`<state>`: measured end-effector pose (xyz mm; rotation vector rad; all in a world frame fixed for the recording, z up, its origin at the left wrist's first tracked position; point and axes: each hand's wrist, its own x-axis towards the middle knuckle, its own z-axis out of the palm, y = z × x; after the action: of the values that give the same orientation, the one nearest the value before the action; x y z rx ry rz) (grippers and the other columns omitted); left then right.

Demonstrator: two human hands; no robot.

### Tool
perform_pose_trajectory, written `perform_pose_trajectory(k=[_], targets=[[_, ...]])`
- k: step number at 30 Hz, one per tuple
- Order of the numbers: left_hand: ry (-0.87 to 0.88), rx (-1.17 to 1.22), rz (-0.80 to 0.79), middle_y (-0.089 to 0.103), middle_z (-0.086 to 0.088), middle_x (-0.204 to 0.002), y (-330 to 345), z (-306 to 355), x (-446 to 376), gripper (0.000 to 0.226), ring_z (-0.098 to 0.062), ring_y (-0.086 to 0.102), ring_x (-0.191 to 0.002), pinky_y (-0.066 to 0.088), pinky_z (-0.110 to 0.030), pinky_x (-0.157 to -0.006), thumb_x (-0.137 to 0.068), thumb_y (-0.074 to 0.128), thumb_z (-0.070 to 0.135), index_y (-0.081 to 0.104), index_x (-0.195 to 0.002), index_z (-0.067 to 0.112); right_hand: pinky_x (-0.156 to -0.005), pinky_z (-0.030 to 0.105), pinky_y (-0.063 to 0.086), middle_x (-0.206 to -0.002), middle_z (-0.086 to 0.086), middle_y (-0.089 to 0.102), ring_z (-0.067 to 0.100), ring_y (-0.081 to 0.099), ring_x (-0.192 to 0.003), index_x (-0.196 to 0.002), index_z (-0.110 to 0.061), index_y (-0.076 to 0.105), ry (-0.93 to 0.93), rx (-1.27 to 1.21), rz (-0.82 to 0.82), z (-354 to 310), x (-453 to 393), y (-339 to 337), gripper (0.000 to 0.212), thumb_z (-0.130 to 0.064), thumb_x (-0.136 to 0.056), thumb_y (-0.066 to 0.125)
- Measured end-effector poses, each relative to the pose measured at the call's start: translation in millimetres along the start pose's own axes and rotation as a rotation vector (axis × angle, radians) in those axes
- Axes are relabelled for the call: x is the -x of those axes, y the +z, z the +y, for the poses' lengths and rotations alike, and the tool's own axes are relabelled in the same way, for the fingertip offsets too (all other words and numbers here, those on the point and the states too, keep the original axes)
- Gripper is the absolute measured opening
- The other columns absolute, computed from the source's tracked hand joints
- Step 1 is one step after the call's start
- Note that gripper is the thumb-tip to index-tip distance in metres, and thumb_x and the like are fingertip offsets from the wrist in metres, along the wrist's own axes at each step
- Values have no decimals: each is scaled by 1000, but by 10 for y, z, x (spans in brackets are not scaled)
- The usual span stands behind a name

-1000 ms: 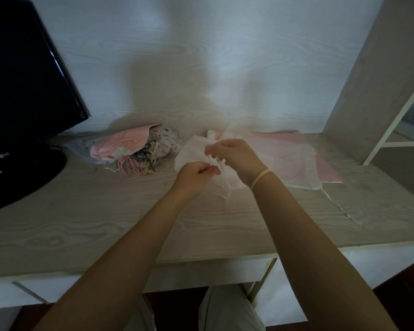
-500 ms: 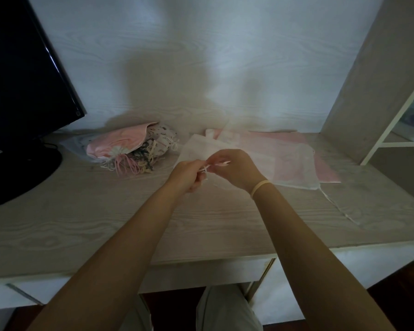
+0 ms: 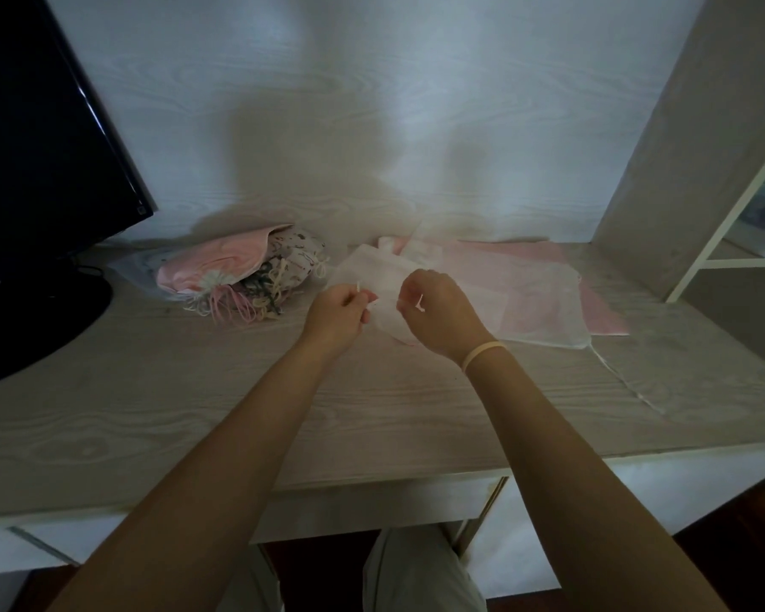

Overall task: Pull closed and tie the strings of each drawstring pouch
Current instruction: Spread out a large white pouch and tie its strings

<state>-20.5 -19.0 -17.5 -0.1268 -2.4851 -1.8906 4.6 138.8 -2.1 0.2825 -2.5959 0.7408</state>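
Observation:
A sheer white drawstring pouch [image 3: 374,276] lies in the middle of the desk, between and behind my two hands. My left hand [image 3: 339,312] pinches one pale string end, which sticks up above its fingers. My right hand [image 3: 438,311] pinches the other string end, a short white tip showing at its fingers. The hands are a small gap apart. To the left sits a heap of tied pouches [image 3: 244,276], pink and patterned. To the right lie flat pouches [image 3: 535,298], sheer white over pink.
A black monitor [image 3: 40,170] on its round base fills the left side. A shelf unit [image 3: 698,170] rises at the right. A loose white string [image 3: 628,382] trails from the flat pouches toward the desk's front right. The wooden desk [image 3: 195,413] stretches in front.
My hands have drawn apart sideways, each with a string end, after meeting close together over the white pouch. The pouch has settled lower on the desk.

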Motion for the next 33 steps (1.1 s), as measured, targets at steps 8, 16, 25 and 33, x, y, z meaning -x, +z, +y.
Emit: perform_pose_trajectory(k=[8,16,25,33], targets=[[208,-161,10,69,2,-71,82,37,50,8,-11,62,-65,42,-24,-57,-99,56,23,49,-98,20,-77,28,47,-93,5,65,18,58,-90,-88,-15,50,-16,-174,-44,-215,32,15,24,-8,-76,71],[306,-304,22,69,4,-72,49,4,94,6,-16,65,-69,46,-32,-60,-98,52,16,47,-97,21,-70,30,53,-75,1,70,16,66,-77,-80,-11,56,9,-244,-11,-219,70,72,14,-2,-75,65],[171,-181,93,72,1,-69,13,5,137,15,-17,67,-68,47,-31,-61,-90,68,27,56,-86,20,-55,28,46,-61,8,64,22,60,-59,-70,-13,59,32,-228,63,-208,77,100,17,-7,-72,75],[130,-194,102,71,5,-74,-59,54,131,7,-9,67,-73,53,-26,-67,-81,74,25,70,-78,20,-57,10,47,-69,-2,68,-4,60,-59,-81,-6,63,74,-259,57,-201,98,153,8,-4,-79,71]])
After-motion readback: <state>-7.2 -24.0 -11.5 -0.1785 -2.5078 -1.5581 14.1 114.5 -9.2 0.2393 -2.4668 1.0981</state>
